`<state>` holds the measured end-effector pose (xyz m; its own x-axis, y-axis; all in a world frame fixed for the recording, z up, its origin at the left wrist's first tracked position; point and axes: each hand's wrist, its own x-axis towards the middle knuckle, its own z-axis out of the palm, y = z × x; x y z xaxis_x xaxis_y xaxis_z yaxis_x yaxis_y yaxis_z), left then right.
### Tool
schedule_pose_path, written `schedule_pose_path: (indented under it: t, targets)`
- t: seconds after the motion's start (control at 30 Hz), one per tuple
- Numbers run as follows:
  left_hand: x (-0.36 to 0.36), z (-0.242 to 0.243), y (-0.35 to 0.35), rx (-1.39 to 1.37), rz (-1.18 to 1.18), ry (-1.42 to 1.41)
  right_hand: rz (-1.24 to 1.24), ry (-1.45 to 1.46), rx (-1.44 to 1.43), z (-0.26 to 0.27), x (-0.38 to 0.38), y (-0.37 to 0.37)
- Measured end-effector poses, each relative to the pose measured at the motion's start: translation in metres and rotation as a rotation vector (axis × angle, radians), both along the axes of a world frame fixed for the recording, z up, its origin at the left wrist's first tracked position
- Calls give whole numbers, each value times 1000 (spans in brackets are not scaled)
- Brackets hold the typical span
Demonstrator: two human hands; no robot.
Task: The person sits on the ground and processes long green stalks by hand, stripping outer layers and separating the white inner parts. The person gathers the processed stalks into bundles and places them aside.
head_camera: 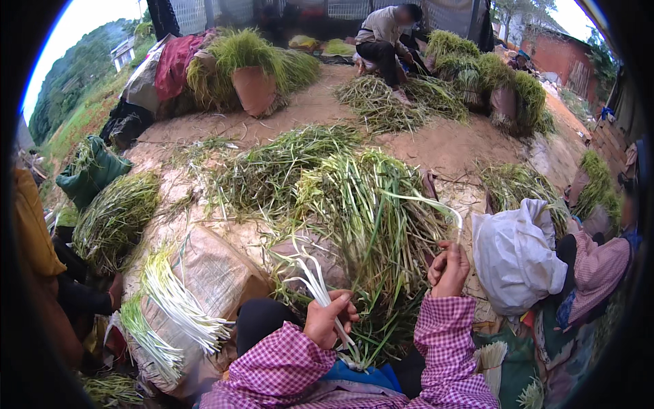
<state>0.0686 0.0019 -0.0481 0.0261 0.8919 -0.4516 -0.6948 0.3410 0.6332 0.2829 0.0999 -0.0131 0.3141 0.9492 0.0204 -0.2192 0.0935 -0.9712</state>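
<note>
My left hand (331,318) is closed around a small bunch of white-stemmed leafy stalks (316,281), held low over my lap. Raised to the right, my right hand (449,266) pinches the lower end of a single pale stalk (458,220), which bends over to the left. Between and beyond both hands lies a big heap of untrimmed green stalks (368,214). To the left, two bundles of cleaned white stalks (186,307) rest on a woven plastic sack (219,260).
A white sack (518,255) stands at the right beside a co-worker in a checked sleeve. Another person sits beyond the heap near cut greens (383,102). At the left are a green sack (92,171) and a person's arm. Upright bundles (255,89) stand farther back.
</note>
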Motion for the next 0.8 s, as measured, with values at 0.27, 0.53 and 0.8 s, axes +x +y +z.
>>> schedule_pose_path:
  t: [0.27,0.53,0.8]
  targets:
    - [10,12,6,54,-11,216,442,-68,-252,-45,-52,-93]
    - [11,2,2,103,-50,369,602,-564,-29,-50,-60,-114]
    - [15,-2,0,159,-132,378,349,184,-203,-59,-69,-89]
